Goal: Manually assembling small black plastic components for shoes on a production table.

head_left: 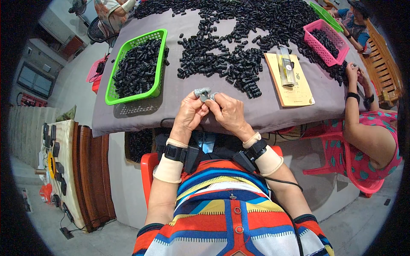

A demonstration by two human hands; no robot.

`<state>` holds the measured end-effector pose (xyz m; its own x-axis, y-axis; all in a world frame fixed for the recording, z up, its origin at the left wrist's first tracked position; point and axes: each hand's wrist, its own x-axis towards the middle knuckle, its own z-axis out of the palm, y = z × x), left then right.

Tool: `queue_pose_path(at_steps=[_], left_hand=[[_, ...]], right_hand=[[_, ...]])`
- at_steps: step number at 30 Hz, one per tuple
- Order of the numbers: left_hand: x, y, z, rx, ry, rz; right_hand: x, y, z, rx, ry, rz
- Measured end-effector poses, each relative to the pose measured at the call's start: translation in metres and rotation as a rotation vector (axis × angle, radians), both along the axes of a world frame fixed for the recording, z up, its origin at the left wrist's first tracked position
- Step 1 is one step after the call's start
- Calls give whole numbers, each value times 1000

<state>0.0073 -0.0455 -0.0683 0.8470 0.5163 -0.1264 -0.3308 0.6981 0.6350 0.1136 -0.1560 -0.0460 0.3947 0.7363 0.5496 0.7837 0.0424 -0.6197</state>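
Close together at the table's near edge, my left hand (pixel 190 112) and my right hand (pixel 231 113) meet fingertip to fingertip. Between them they pinch a small dark piece (pixel 205 97), mostly hidden by the fingers. Grey coverings wrap some of my fingertips. Just beyond my hands, a loose spread of small black cylindrical parts (pixel 222 59) lies on the grey tablecloth (pixel 171 89). To the left stands a bright green basket (pixel 161 72) filled with the same kind of parts.
Right of the parts lies a yellowish paper pad (pixel 299 91) with a clear-cased measuring tool (pixel 286 68) on it. A pink basket (pixel 337 40) of parts stands farther right. One person (pixel 363 136) works at the right edge; others sit farther back. A wooden bench (pixel 380 55) is beyond.
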Motion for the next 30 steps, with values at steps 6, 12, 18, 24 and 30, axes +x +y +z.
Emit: queue_pose_path(at_steps=[6, 12, 18, 24, 30], left_hand=[[1, -3, 3, 35, 22, 22], [0, -2, 3, 27, 32, 21], [-1, 0, -2, 22, -5, 3], [2, -4, 2, 58, 19, 31], [2, -6, 6, 72, 39, 53]], right_hand=[[0, 1, 0, -3, -7, -17], [0, 1, -2, 8, -6, -14], [0, 1, -2, 7, -7, -11], [-1, 1, -1, 5, -7, -22], [-3, 2, -1, 3, 0, -30]])
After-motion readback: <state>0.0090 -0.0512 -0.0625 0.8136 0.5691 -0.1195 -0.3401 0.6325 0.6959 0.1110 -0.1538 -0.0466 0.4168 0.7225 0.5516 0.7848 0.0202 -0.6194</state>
